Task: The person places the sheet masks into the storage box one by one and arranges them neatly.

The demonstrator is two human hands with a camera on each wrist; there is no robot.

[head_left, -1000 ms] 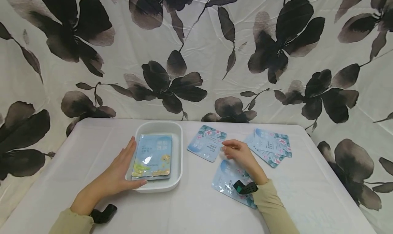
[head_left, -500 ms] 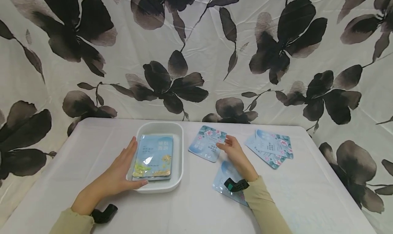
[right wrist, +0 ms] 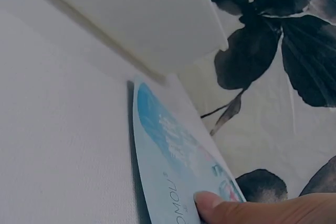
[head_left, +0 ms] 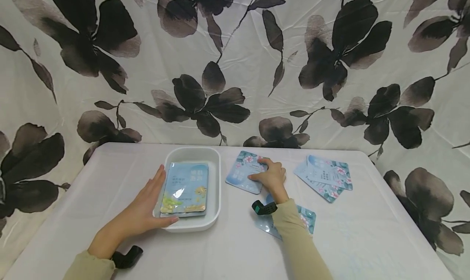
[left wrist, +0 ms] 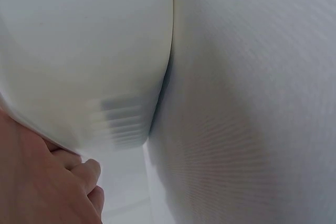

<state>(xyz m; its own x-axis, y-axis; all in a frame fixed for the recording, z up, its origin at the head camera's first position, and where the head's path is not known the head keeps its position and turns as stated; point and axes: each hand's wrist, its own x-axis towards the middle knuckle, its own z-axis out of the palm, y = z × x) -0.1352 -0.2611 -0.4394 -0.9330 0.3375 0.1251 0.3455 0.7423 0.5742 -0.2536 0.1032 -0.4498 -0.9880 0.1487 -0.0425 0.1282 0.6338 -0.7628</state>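
My left hand (head_left: 136,213) rests along the left side of a white tray (head_left: 217,178), fingers straight and thumb at its near rim. Inside the tray lies a small stack of face mask packets, the top packet (head_left: 185,187) blue with yellow and green print. My right hand (head_left: 272,176) pinches the right side of a flower-printed face mask packet (head_left: 235,174) just right of the tray. In the right wrist view its thumb (right wrist: 210,205) presses on the packet's face; the other fingertips are hidden there. The left wrist view shows the tray's outer wall (left wrist: 89,51) beside my knuckles.
Another flower-printed packet (head_left: 306,218) lies partly under my right forearm. Two overlapping packets (head_left: 327,174) lie farther right. A white cloth covers the table (head_left: 205,255), and a floral curtain (head_left: 257,67) hangs behind its far edge.
My right hand has moved left from above the near packet to the packet beside the tray, and its thumb now touches that packet. My left hand stays at the tray.
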